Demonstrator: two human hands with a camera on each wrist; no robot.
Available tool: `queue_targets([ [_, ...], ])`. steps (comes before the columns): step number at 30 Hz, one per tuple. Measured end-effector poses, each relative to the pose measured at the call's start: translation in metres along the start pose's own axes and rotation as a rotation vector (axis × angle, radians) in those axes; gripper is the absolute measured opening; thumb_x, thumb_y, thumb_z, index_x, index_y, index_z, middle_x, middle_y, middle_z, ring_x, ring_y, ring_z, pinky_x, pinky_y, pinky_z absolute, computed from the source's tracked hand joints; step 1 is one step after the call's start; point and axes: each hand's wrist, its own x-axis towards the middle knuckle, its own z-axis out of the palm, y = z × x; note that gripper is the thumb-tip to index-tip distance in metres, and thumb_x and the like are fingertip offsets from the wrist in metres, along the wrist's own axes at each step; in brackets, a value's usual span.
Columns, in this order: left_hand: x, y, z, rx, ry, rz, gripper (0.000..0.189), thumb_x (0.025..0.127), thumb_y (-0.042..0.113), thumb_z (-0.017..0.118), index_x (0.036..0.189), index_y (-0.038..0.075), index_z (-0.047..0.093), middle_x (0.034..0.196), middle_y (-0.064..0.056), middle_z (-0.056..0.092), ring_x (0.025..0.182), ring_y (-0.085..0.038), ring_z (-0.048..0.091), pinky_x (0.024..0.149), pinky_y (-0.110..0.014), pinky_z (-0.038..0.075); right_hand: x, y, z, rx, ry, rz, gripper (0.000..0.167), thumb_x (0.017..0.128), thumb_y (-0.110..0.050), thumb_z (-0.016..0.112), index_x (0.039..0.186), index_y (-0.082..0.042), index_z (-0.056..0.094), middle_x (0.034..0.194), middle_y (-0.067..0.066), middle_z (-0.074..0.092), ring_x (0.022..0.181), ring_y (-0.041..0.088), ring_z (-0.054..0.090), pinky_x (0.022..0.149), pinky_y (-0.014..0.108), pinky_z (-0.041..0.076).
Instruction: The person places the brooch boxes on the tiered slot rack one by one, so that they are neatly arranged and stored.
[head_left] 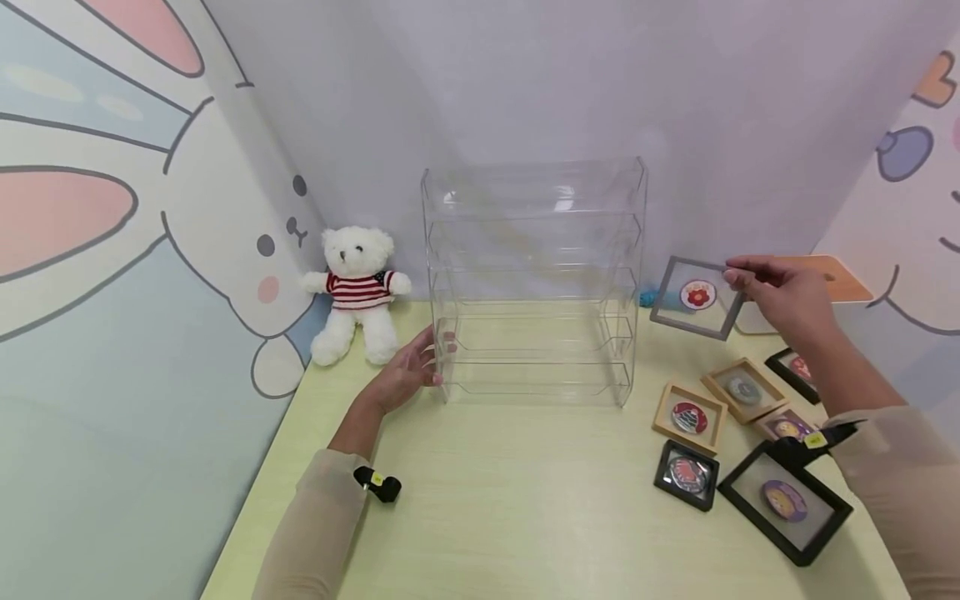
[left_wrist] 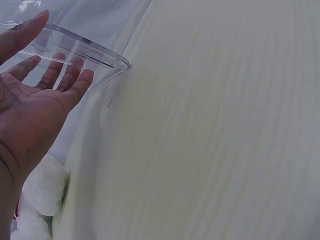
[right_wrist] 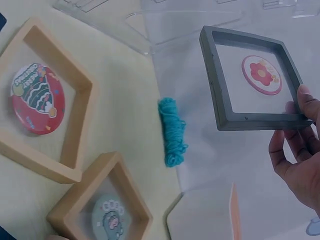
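Note:
My right hand [head_left: 795,300] pinches one edge of a grey square display frame [head_left: 697,297], held up off the table to the right of a clear acrylic shelf rack [head_left: 536,396]. Through the frame's transparent middle shows a round badge [right_wrist: 262,75] with a red flower. My left hand [head_left: 405,375] is at the rack's lower left side, its thumb and fingers spread apart. In the left wrist view, fingertips [left_wrist: 82,80] lie at the clear panel; whether they press on it is hard to tell. The rack stands upright, several tiers high.
Several framed badges, with wooden frames [head_left: 656,417] and black frames [head_left: 806,550] among them, lie at the right of the table. A teal yarn bundle [right_wrist: 172,132] lies behind. A white teddy bear [head_left: 358,292] sits left of the rack. An orange-edged board [head_left: 847,279] is at the back right.

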Motion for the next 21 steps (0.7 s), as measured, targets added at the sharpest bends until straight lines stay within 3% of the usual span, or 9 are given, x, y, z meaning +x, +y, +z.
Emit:
queue_targets([
  [6, 0.0, 0.001, 0.0, 0.007, 0.0, -0.006, 0.095, 0.1, -0.017, 0.055, 0.178, 0.007, 0.007, 0.178, -0.026, 0.025, 0.165, -0.047, 0.024, 0.109, -0.041, 0.052, 0.003, -0.035, -0.014, 0.14, 0.05, -0.03, 0.032, 0.103, -0.034, 0.076, 0.132, -0.02, 0.082, 0.095, -0.027, 0.079, 0.089, -0.008, 0.072, 0.073, 0.01, 0.055],
  [12, -0.001, 0.002, 0.0, -0.006, 0.005, -0.016, 0.095, 0.099, -0.018, 0.053, 0.179, 0.016, 0.013, 0.178, -0.025, 0.025, 0.166, -0.047, 0.023, 0.112, -0.044, 0.049, 0.006, -0.075, -0.031, 0.303, 0.076, -0.067, 0.033, 0.099, -0.028, 0.081, 0.13, -0.017, 0.084, 0.095, -0.021, 0.082, 0.088, -0.006, 0.076, 0.072, 0.009, 0.056],
  [15, -0.001, 0.001, 0.0, -0.015, 0.002, -0.013, 0.096, 0.099, -0.018, 0.053, 0.179, 0.017, 0.014, 0.178, -0.026, 0.024, 0.166, -0.047, 0.022, 0.113, -0.043, 0.049, 0.008, -0.095, -0.035, 0.396, 0.09, -0.123, 0.035, 0.096, -0.021, 0.083, 0.13, -0.011, 0.083, 0.098, -0.016, 0.083, 0.091, -0.003, 0.078, 0.079, 0.008, 0.057],
  [21, 0.0, 0.0, 0.0, -0.01, -0.002, -0.006, 0.098, 0.097, -0.016, 0.057, 0.179, 0.014, 0.013, 0.177, -0.027, 0.025, 0.164, -0.049, 0.023, 0.113, -0.042, 0.049, 0.014, -0.131, -0.034, 0.541, 0.1, -0.317, 0.036, 0.095, -0.012, 0.083, 0.128, 0.003, 0.08, 0.103, -0.002, 0.082, 0.094, 0.007, 0.078, 0.086, 0.013, 0.059],
])
